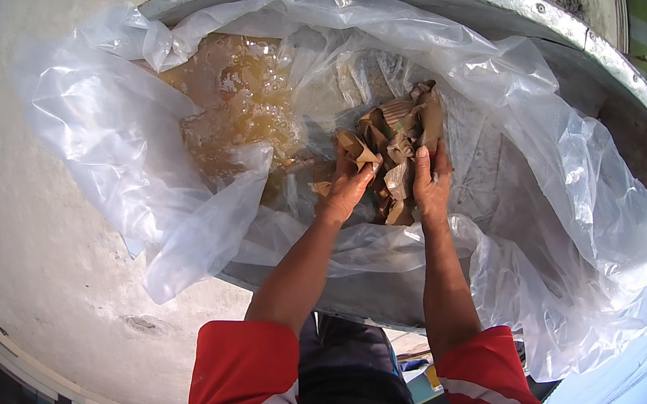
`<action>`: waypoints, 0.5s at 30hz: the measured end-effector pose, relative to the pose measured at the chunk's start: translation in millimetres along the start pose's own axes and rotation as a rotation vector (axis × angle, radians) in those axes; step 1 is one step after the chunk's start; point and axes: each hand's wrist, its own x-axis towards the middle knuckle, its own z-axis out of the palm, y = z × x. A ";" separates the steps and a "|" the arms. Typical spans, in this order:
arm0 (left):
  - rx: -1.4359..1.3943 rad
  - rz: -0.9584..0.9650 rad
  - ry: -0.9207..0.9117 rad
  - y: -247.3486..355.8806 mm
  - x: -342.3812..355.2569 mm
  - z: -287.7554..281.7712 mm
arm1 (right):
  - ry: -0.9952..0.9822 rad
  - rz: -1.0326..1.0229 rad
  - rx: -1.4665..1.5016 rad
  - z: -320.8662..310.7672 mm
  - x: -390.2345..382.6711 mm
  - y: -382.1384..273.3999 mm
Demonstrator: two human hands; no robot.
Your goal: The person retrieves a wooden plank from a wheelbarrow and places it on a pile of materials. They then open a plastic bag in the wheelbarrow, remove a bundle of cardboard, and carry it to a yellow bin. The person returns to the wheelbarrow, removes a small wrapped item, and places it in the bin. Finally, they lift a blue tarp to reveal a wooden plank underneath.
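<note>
Two hands were set around a loose bundle of torn brown cardboard [399, 145], which lay near the middle of a lining of clear plastic sheet [122, 140] inside a metal trough [537, 6]. Long axis of the bundle: away from the person, top end leaning slightly right. The rightmost strip stood nearly lengthwise, its tip pointing to the trough's far side; at the left a folded flap pointed up and left.

Left hand [345, 192]: fingers bent, partly closed on the bundle's left edge; some fingertips hidden. Right hand [431, 184]: thumb on the near face of the right strip, fingers along its outer side, a narrow grasp with cardboard between.

Edges: the bundle's lower end lay just beside the near fold of the sheet, between the wrists. Yellow-brown liquid [239, 110] pooled to the left and beyond. Free room lay to the right, over wrinkled sheet, as far as the raised right fold. The far metal rim curved well apart from both hands.
</note>
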 end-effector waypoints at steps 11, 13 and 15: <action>0.069 0.227 -0.311 67.2 -101.1 87.9 | -0.259 0.244 0.932 -78.8 -48.6 -62.7; 0.032 0.340 -0.357 79.5 -120.2 104.6 | -0.241 0.250 0.974 -102.9 -62.7 -88.5; 0.055 0.460 -0.378 90.7 -139.7 117.8 | -0.228 0.214 0.963 -124.2 -76.3 -113.3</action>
